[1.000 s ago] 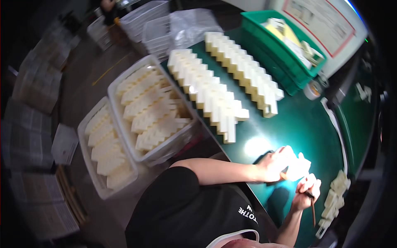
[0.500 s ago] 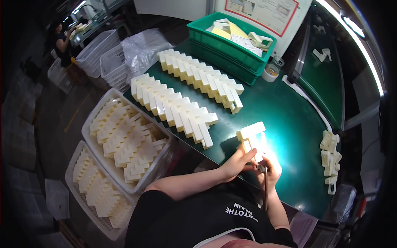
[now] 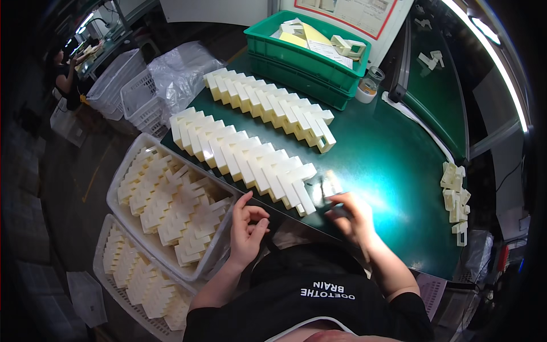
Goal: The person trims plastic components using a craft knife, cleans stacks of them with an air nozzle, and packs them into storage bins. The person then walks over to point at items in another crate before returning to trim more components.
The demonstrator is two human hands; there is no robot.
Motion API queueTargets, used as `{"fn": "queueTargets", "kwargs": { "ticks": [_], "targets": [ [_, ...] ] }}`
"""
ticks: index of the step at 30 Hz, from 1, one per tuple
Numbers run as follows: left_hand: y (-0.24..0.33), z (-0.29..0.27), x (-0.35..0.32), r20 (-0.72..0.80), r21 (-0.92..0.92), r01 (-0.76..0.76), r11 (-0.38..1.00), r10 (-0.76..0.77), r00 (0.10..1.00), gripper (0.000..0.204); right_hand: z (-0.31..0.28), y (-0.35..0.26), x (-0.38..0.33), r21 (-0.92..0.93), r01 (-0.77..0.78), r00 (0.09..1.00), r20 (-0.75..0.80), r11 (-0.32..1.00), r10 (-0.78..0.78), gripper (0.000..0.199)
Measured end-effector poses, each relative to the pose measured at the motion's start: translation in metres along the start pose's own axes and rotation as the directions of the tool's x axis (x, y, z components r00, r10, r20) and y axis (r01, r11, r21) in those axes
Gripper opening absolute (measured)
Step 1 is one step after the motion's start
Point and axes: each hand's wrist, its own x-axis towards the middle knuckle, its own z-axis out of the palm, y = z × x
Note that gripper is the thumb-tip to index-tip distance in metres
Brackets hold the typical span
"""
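Note:
Two long rows of cream plastic parts lie on the green table (image 3: 393, 159): a far row (image 3: 268, 105) and a near row (image 3: 239, 157). My right hand (image 3: 353, 219) rests on the table at the near row's right end. Its fingertips pinch a blurred cream plastic part (image 3: 326, 189) beside the last piece. My left hand (image 3: 248, 228) hovers at the table's front edge with its fingers loosely curled and nothing in them. It is next to a white tray (image 3: 122, 176) full of the same cream parts.
A second white tray (image 3: 102, 239) of parts sits lower left. A green crate (image 3: 296, 62) with papers stands at the back, a small jar (image 3: 369, 86) beside it. A little pile of parts (image 3: 456, 196) lies at the right. A plastic bag (image 3: 176, 71), white baskets (image 3: 128, 85) and another person (image 3: 61, 74) are far left.
Both hands held one cream part together above the table. Now my left hand has let go and drawn back to the edge, and my right hand has lowered the part to the near row's end.

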Motion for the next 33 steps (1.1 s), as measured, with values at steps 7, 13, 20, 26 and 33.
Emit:
{"fn": "queueTargets", "kwargs": {
  "ticks": [7,13,20,26,33],
  "targets": [
    [-0.009,0.007,0.011,0.139,0.083,0.01,0.996,-0.022,0.99,0.071,-0.089,0.101,-0.003,-0.162,-0.471,0.855,-0.325,0.867,0.404,0.029],
    [-0.005,-0.007,0.021,-0.161,0.144,-0.207,0.968,0.229,0.96,0.055,-0.069,0.096,-0.004,-0.134,-0.36,0.869,-0.407,0.923,0.28,0.025],
    [-0.006,-0.041,0.063,-0.279,0.422,-0.338,0.841,0.475,0.834,0.052,-0.11,0.091,0.038,-0.866,-0.09,0.993,-0.114,0.492,-0.017,0.036],
    [-0.014,-0.036,0.074,-0.213,0.375,-0.299,0.877,0.396,0.893,0.052,-0.035,0.005,0.038,0.067,-0.35,0.886,0.347,0.934,0.307,0.022],
    [-0.022,0.008,0.076,-0.089,0.062,-0.355,0.933,0.359,0.929,0.058,0.001,0.019,0.001,0.382,-0.663,0.745,0.422,0.644,0.516,0.028]
  ]
}}
